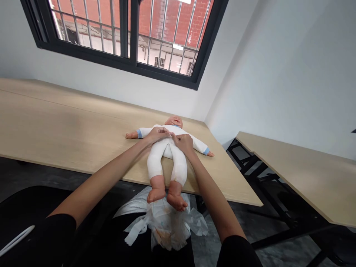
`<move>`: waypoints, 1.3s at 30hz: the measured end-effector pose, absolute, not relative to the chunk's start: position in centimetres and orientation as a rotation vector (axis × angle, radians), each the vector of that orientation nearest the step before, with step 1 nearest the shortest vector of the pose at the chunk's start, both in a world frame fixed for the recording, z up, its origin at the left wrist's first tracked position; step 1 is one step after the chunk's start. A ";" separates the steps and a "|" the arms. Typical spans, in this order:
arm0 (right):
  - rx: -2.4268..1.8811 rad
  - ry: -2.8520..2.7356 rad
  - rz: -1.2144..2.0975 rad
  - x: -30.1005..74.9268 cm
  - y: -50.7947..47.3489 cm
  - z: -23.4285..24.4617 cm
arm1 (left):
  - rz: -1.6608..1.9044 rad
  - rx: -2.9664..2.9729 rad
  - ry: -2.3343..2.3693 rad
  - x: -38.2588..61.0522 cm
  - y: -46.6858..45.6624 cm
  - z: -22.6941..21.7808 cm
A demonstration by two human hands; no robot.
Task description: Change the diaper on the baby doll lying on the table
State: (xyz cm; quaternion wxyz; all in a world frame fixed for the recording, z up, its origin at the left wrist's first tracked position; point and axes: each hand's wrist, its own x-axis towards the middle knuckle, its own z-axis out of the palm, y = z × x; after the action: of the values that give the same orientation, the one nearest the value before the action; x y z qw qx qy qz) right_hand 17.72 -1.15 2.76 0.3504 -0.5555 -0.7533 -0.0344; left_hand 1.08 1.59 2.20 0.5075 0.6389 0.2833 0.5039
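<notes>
A baby doll [179,167] in a white outfit with blue cuffs lies on its back on the wooden table [69,129]. Its head points toward the window and its feet hang over the near edge. Over the doll's belly, my left hand [159,133] has its fingers closed in a pinch at the white clothing. My right hand [184,142] pinches the same clothing from the other side, its thumb near the left fingertips. What lies exactly between the fingers is too small to see. Below the doll's feet, a crumpled white diaper [167,222] with brownish stains rests on my lap.
Another wooden table [300,163] with black folding legs stands to the right, across a gap. A barred window [130,61] with a dark frame is in the wall behind the doll. A black chair [33,200] is at the lower left.
</notes>
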 end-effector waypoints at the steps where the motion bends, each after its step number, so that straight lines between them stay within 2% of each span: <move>1: -1.436 -1.949 -0.076 17.7 -1.1 2.7 | 1.209 1.547 0.676 1.0 1.3 2.3; 31: -1.304 -1.894 0.478 18.2 -0.3 2.0 | 1.144 1.681 0.567 1.0 0.9 2.8; 39: -1.233 -1.925 0.539 18.5 -0.1 2.0 | 1.149 1.681 0.566 1.7 1.1 3.0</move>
State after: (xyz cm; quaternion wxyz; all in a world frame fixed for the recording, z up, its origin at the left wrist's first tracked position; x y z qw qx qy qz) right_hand 18.54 -0.14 1.98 0.3863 -0.4841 -0.7560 0.2118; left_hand 1.74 1.09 3.01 0.4918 0.6925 0.2331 0.4735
